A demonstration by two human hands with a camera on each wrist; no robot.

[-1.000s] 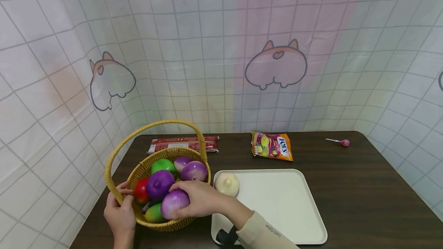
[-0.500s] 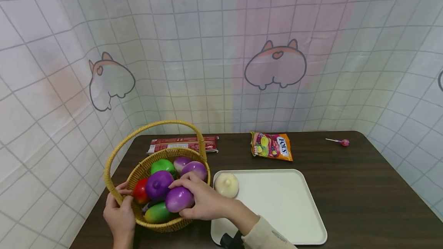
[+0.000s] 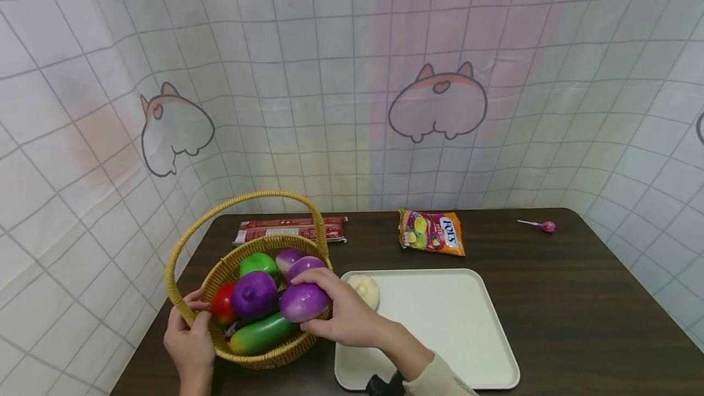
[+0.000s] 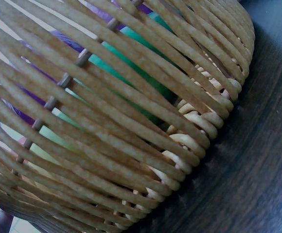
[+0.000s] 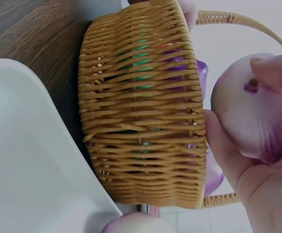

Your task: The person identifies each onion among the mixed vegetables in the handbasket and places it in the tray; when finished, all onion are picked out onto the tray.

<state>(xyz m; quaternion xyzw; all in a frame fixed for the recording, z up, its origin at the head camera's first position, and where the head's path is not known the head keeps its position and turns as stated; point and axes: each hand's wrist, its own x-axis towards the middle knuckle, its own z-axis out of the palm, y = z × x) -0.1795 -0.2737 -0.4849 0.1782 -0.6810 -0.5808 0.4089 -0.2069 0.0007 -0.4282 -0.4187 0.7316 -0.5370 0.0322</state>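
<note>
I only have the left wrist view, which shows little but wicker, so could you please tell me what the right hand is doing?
Observer: The right hand grips a purple-and-white onion, lifted above the other produce near the basket rim.
Operator: Thank you. And where is the left hand?
Observer: The left hand holds the basket's near-left rim, where the handle joins.
Operator: Is there anything beside the basket?
Observer: A white tray lies to its right, with one pale onion at its far-left corner.
</note>
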